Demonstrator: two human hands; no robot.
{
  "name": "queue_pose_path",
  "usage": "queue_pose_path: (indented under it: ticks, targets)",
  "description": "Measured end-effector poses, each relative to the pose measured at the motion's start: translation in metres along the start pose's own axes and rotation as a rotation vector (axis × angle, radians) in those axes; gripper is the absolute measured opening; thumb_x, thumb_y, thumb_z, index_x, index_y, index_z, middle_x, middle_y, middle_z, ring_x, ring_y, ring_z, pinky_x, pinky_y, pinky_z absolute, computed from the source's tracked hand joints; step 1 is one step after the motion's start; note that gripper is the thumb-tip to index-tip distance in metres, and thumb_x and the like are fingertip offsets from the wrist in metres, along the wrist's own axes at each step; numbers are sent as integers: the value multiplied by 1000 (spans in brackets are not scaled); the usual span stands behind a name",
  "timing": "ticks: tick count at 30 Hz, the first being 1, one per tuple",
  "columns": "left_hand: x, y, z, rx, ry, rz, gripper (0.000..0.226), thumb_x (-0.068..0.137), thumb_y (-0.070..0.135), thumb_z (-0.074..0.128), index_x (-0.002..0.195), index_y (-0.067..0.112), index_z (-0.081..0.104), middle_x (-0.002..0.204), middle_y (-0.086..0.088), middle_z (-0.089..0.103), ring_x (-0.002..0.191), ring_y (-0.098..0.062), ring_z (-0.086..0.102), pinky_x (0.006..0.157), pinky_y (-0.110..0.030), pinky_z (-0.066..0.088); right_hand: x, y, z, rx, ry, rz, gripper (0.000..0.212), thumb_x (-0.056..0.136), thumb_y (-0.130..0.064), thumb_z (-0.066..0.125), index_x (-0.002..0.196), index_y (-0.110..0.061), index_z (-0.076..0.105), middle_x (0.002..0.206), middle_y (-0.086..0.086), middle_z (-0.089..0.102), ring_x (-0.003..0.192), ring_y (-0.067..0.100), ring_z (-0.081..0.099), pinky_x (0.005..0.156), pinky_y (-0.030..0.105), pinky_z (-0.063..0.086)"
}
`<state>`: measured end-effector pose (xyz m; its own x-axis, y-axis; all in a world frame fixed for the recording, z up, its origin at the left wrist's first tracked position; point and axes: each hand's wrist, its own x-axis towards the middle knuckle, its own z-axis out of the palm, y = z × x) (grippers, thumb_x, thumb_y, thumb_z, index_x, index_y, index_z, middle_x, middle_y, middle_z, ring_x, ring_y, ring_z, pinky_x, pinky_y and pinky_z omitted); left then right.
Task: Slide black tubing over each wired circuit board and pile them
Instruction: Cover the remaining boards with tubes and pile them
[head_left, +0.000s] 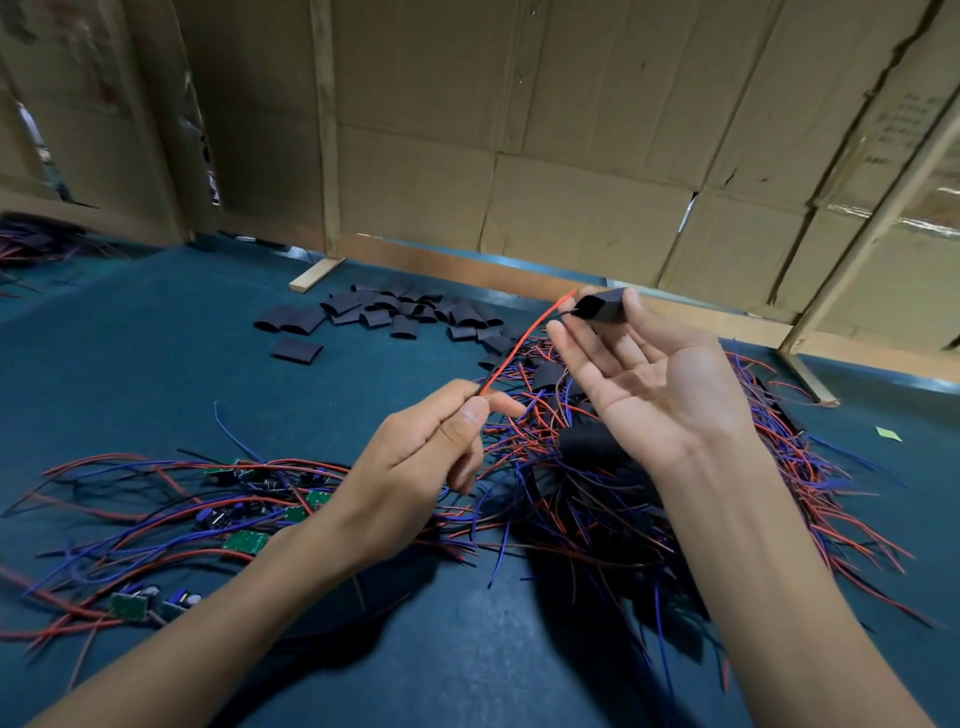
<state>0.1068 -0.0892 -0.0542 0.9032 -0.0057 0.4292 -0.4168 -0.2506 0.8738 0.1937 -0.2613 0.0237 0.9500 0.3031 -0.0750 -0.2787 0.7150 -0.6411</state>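
The right hand (644, 374), palm up with most fingers spread, pinches a short matte black tubing sleeve (602, 306) between thumb and fingertip, raised above the big tangle of red and blue wires (597, 467). A thin red wire (524, 340) runs out of the sleeve's near end down to the left hand (421, 457), which pinches it between thumb and curled forefinger. Loose flat tubing pieces (395, 314) lie on the green tabletop (156, 353) beyond that tangle, bare green circuit boards (244, 540) left of it.

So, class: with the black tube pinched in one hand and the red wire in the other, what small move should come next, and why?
Probably the left hand feeds the red wire further into the black tube held at the right hand's fingertips: the wire's tip only just meets the tube's mouth.
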Motion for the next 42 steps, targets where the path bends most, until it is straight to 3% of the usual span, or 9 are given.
queue_pose_path:
  ticks: [9, 14, 19, 21, 23, 28, 33, 38, 42]
  targets:
    - [0, 2, 2, -12, -14, -10, 32, 106, 32, 36, 107, 25, 67, 60, 3, 46, 63, -10, 49, 68, -21, 41, -1, 3, 3, 139, -16, 90, 31, 90, 2, 64, 120, 7, 58, 117, 28, 70, 95, 43, 73, 73, 54, 62]
    - [-1, 4, 4, 45, -43, 1, 40, 107, 33, 36, 84, 50, 64, 62, -8, 46, 89, -40, 61, 73, -46, 48, -2, 3, 2, 163, -45, 89, 46, 85, 2, 67, 129, 10, 54, 110, 27, 71, 97, 43, 73, 76, 54, 62]
    - [0, 3, 3, 72, -41, 10, 39, 107, 35, 37, 82, 48, 64, 60, 2, 42, 85, -39, 62, 70, -48, 46, -4, 4, 0, -89, -104, 31, 21, 93, -8, 67, 113, -3, 63, 110, 17, 71, 99, 36, 73, 86, 47, 61]
    - [0, 0, 2, 61, -34, 1, 33, 106, 37, 38, 92, 45, 67, 61, 4, 38, 72, -31, 57, 62, -47, 43, -6, 7, 2, -314, -150, -39, 11, 93, -9, 67, 104, -6, 66, 110, 14, 72, 100, 36, 73, 91, 47, 59]
    - [1, -1, 0, 22, -51, -17, 24, 103, 32, 42, 113, 38, 64, 65, 9, 40, 62, -15, 42, 60, -28, 36, -8, 13, 5, -467, -191, -66, 20, 91, -6, 69, 110, -3, 67, 107, 15, 74, 103, 40, 72, 89, 48, 60]
    - [4, 6, -4, 53, -137, -123, 44, 76, 7, 44, 109, 36, 43, 86, 23, 44, 72, 4, 41, 67, -9, 36, -13, 28, 11, -543, -194, -119, 65, 84, 1, 75, 140, -3, 42, 105, 27, 73, 101, 46, 70, 76, 38, 61]
    - [7, 8, -7, 164, -94, -107, 55, 93, -12, 48, 122, 34, 58, 114, 1, 42, 92, 11, 47, 84, -4, 34, -7, 32, 8, -548, -144, -192, 78, 82, 5, 75, 149, -3, 36, 98, 16, 77, 102, 36, 73, 91, 45, 60]
    - [11, 2, -11, -39, 76, -180, 60, 92, -8, 64, 144, 19, 51, 116, -3, 72, 106, -11, 71, 103, -25, 50, -4, 33, 3, -620, -160, -188, 55, 84, 7, 72, 133, -10, 53, 102, 17, 77, 99, 40, 73, 84, 42, 61]
    - [9, 1, -9, -113, 115, -235, 77, 89, -4, 69, 154, 22, 36, 122, -11, 70, 100, -26, 74, 93, -41, 58, -4, 44, 4, -560, -153, -147, 53, 81, 2, 77, 128, -9, 54, 100, 20, 76, 86, 28, 76, 71, 33, 61]
